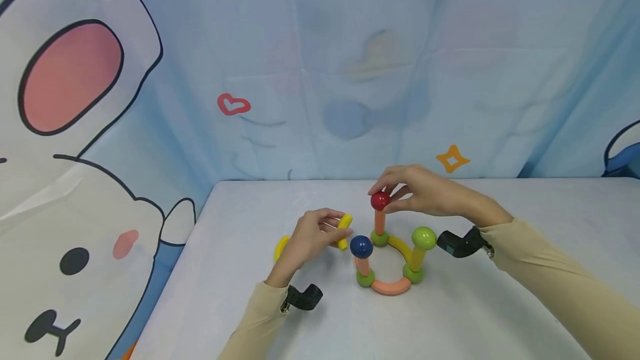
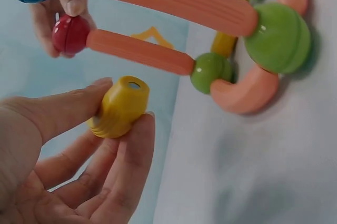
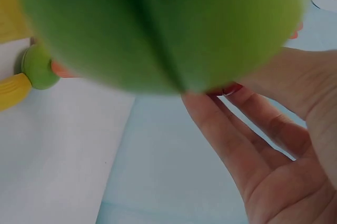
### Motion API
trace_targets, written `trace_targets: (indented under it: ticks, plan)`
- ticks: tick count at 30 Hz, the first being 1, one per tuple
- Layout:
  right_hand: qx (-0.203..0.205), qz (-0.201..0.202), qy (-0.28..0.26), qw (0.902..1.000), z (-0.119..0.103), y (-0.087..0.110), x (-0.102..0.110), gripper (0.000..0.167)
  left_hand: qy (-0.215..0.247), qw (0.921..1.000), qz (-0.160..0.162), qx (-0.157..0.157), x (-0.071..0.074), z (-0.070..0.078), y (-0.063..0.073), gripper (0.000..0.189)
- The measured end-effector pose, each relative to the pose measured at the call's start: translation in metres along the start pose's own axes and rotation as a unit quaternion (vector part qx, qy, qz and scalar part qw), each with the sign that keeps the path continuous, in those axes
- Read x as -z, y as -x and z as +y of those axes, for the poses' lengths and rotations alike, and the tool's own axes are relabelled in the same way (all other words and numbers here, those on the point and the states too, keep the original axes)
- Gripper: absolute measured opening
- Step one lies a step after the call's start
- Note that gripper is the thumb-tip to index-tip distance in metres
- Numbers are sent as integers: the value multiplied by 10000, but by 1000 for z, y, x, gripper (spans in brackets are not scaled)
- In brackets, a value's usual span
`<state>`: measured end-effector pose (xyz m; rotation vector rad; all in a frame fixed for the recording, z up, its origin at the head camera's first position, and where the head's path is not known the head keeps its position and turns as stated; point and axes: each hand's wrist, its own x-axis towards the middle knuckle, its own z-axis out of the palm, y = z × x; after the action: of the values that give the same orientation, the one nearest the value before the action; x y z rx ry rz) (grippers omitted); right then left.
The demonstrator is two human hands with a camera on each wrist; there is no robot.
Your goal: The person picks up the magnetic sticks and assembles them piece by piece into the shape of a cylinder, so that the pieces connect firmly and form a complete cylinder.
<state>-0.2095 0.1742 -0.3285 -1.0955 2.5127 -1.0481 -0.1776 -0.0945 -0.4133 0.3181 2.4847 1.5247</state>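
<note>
A ring of curved orange and yellow rods joined by green balls stands on the table, with three upright rods topped by a blue ball (image 1: 361,246), a red ball (image 1: 380,200) and a light green ball (image 1: 424,238). My right hand (image 1: 425,193) pinches the red ball on its orange rod (image 1: 380,223). In the right wrist view the near green ball (image 3: 158,29) hides most of the red one. My left hand (image 1: 315,233) pinches a short yellow rod (image 1: 344,231) left of the blue ball; its hollow end faces the left wrist camera.
A curved yellow piece (image 1: 281,247) lies on the white table (image 1: 330,321) behind my left wrist. A light blue printed curtain (image 1: 325,43) hangs along the table's back edge. The upright rods stand close together between my hands.
</note>
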Motion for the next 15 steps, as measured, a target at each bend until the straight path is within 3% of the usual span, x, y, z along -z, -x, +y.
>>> trace_targets:
  ticks: [6,15]
  plan:
    - [-139,72,-125,9998,0,2,-1,35,1146,9931,-241,-75,-1,9,-9,43]
    - [-116,296,-229,9992,5,3,-5,35,1391,9879,-595,-344,-1,25,-14,41]
